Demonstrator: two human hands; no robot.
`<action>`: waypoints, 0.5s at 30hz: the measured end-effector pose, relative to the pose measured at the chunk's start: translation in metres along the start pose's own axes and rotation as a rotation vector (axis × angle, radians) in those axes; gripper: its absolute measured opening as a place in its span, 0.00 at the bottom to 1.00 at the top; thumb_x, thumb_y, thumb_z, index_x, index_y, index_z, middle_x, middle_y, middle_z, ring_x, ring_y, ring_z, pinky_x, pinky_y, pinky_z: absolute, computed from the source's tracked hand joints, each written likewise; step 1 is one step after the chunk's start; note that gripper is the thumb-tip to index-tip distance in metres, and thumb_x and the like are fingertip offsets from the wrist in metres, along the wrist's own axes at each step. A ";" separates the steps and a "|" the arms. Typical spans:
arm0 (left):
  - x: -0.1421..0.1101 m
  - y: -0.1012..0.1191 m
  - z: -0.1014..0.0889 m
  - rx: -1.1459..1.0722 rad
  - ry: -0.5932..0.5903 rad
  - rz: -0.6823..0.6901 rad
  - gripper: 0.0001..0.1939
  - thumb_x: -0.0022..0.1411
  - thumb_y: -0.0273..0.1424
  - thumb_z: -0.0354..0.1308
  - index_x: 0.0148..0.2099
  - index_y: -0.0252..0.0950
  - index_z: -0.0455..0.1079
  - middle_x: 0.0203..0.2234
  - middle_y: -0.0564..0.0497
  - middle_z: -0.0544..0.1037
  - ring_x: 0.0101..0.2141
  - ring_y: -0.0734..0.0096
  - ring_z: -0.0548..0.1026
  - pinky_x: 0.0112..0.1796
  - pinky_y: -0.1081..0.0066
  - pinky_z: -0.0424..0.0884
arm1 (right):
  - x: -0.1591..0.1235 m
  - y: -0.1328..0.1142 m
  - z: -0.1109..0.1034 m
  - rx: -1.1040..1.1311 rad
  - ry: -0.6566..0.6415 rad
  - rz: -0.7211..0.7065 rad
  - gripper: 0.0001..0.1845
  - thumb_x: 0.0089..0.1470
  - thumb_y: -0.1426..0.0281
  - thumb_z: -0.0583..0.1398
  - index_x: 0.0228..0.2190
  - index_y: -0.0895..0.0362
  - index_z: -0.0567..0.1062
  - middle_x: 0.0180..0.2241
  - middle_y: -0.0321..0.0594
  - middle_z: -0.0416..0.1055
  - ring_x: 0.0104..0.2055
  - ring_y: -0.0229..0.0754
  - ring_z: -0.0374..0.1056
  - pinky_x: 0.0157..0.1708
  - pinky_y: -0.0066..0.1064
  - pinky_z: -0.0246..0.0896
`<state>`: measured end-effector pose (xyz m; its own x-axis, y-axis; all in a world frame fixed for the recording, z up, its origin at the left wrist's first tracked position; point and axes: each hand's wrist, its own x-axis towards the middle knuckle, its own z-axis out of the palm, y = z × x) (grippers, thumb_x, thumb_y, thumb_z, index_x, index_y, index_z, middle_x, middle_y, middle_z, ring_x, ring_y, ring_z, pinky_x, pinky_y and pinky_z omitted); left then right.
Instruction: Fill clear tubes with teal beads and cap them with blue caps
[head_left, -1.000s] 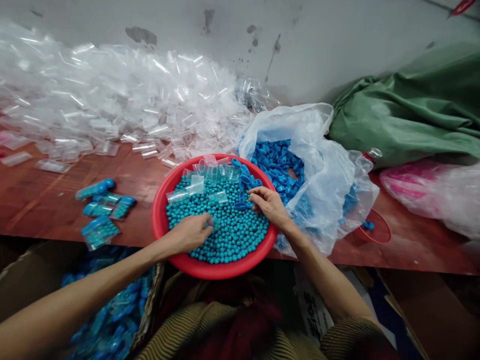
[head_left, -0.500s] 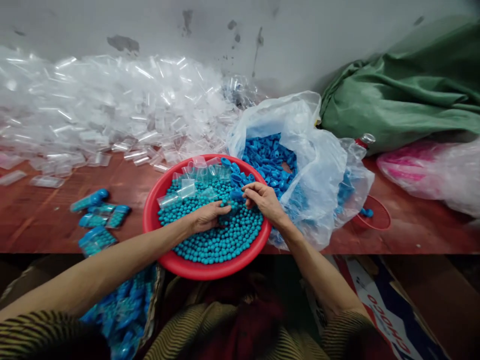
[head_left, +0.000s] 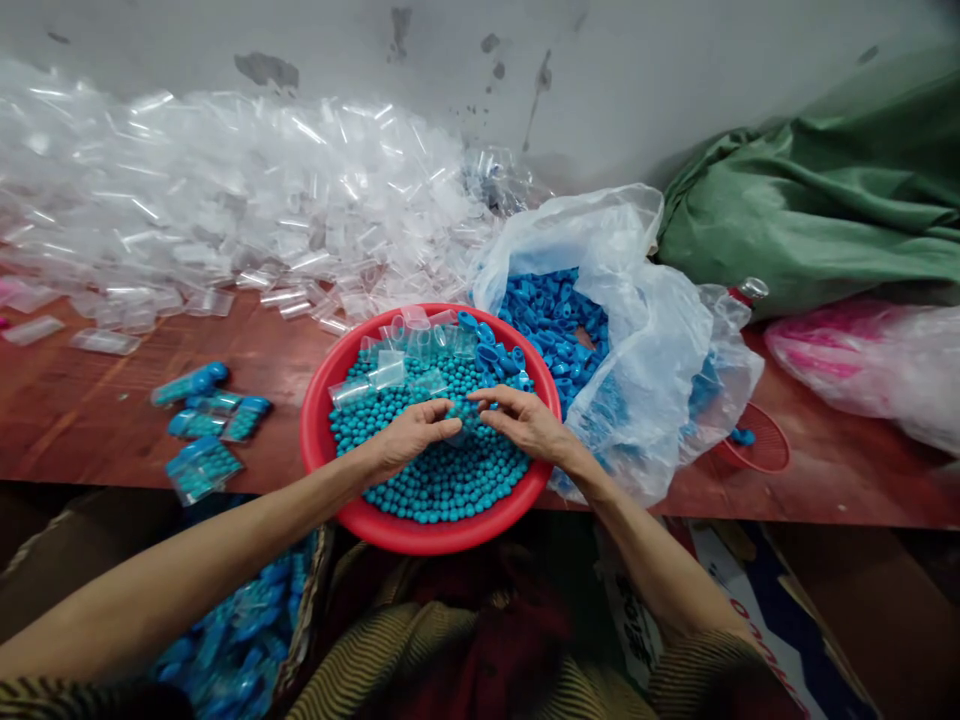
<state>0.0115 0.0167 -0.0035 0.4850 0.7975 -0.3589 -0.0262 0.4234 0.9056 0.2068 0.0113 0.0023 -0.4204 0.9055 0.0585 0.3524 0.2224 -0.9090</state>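
Note:
A red basin [head_left: 322,400] full of small teal balls [head_left: 450,480] sits at the front edge of the brown table. Clear tubes [head_left: 390,372] and blue caps [head_left: 491,352] lie at its far side. My left hand [head_left: 409,435] and my right hand [head_left: 525,418] meet over the balls in the middle of the basin, fingertips nearly touching. Both are pinched on something small between them, a tube part that I cannot make out.
A big heap of clear tubes [head_left: 225,200] covers the back left. A clear bag of blue caps [head_left: 600,330] lies right of the basin. Filled, capped tubes [head_left: 202,420] lie left. A green sack [head_left: 817,210], a pink bag [head_left: 870,365] and a small red lid [head_left: 761,450] are right. A basket of filled tubes [head_left: 240,630] is below.
My left hand has moved from the basin's near left side to its middle. My right hand came down from the caps to meet it.

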 end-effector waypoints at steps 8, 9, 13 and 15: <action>-0.017 0.004 0.001 0.168 0.061 -0.103 0.19 0.48 0.42 0.60 0.36 0.36 0.61 0.22 0.54 0.73 0.22 0.72 0.72 0.21 0.76 0.61 | -0.003 -0.004 -0.001 -0.055 -0.002 0.055 0.07 0.55 0.68 0.55 0.31 0.58 0.72 0.29 0.34 0.68 0.32 0.35 0.63 0.35 0.28 0.59; -0.019 0.003 0.000 0.175 0.068 -0.104 0.18 0.48 0.42 0.60 0.36 0.36 0.61 0.22 0.54 0.73 0.22 0.72 0.72 0.21 0.76 0.61 | -0.004 -0.006 -0.001 -0.057 -0.013 0.055 0.07 0.55 0.68 0.56 0.34 0.57 0.72 0.30 0.35 0.69 0.32 0.35 0.63 0.34 0.27 0.59; -0.025 0.000 0.000 0.128 0.034 -0.087 0.18 0.48 0.43 0.60 0.34 0.35 0.62 0.21 0.54 0.73 0.23 0.73 0.73 0.22 0.76 0.63 | -0.007 -0.014 0.009 -0.053 -0.118 0.018 0.13 0.53 0.69 0.58 0.42 0.56 0.70 0.33 0.35 0.68 0.31 0.34 0.62 0.33 0.27 0.58; -0.028 -0.001 0.001 0.084 -0.004 -0.120 0.19 0.48 0.44 0.60 0.34 0.36 0.61 0.21 0.54 0.74 0.23 0.72 0.74 0.21 0.76 0.63 | -0.009 -0.017 0.015 -0.062 -0.124 0.033 0.07 0.54 0.69 0.56 0.36 0.57 0.71 0.30 0.34 0.67 0.31 0.34 0.62 0.32 0.26 0.58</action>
<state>-0.0016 -0.0064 0.0059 0.4833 0.7419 -0.4647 0.1054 0.4776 0.8722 0.1924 -0.0056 0.0111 -0.5065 0.8619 -0.0255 0.4172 0.2191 -0.8820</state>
